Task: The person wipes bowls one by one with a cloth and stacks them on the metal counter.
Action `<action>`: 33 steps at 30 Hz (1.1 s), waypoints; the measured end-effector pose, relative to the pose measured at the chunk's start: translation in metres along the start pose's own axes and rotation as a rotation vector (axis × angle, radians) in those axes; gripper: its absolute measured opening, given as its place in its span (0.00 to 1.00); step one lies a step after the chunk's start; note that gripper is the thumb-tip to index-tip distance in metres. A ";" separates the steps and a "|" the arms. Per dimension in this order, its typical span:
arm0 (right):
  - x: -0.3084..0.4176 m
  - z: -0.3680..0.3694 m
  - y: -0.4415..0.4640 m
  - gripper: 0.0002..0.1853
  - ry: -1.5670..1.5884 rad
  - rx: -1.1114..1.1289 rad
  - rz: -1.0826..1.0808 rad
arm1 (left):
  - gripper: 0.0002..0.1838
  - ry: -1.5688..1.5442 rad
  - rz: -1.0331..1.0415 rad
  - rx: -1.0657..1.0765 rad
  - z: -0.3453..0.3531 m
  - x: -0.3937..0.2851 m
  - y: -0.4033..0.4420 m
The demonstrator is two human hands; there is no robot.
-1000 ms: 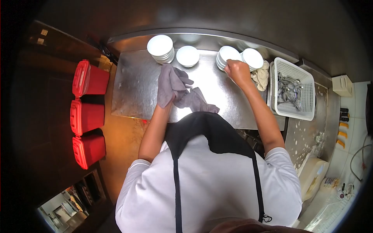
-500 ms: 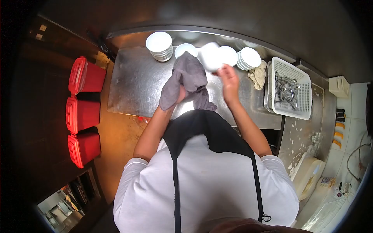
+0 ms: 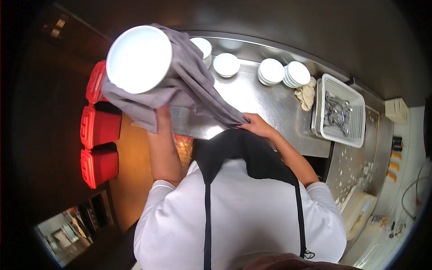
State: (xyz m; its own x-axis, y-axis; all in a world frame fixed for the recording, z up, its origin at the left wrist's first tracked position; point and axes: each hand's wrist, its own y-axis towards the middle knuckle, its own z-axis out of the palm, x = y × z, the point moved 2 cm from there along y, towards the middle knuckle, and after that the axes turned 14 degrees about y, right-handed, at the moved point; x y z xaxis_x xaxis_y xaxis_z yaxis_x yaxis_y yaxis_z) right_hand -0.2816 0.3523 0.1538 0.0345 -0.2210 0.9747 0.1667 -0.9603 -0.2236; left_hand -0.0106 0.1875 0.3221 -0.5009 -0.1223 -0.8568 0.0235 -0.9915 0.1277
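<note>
A white bowl [image 3: 139, 59] is raised high on the left, its round face toward the camera. A grey cloth [image 3: 191, 81] wraps its underside and stretches across to the right. My left hand [image 3: 163, 120] is closed on the bowl through the cloth, with most of its fingers hidden beneath the fabric. Near my apron, my right hand [image 3: 258, 124] pinches the far end of the cloth. Beyond them on the steel counter [image 3: 243, 94] stand a small bowl stack [image 3: 226, 65] and a partly hidden bowl stack [image 3: 202, 47].
Two more bowl stacks, one left [image 3: 271, 72] and one right [image 3: 297, 74], stand by a crumpled cream cloth [image 3: 306, 95]. A white basket [image 3: 360, 114] holds metal cutlery [image 3: 336, 112]. Red lidded bins [image 3: 101, 127] line the left side. A metal wall [image 3: 279, 22] rises behind the counter.
My left hand has risen to the left, now with a bowl in the cloth. My right hand has come back from the bowls and grips the cloth's end. The view has turned slightly.
</note>
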 end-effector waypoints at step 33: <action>0.286 -0.024 -0.022 0.30 0.406 -0.401 -1.049 | 0.32 0.269 -0.072 0.167 0.058 0.043 -0.022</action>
State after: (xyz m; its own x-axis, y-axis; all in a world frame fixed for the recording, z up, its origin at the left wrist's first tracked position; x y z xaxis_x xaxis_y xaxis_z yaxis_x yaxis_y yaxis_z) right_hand -0.2989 0.3060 0.4375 -0.2606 0.7344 0.6266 -0.3948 -0.6734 0.6251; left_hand -0.0830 0.2068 0.3111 -0.2488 -0.0810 -0.9652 -0.1574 -0.9799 0.1228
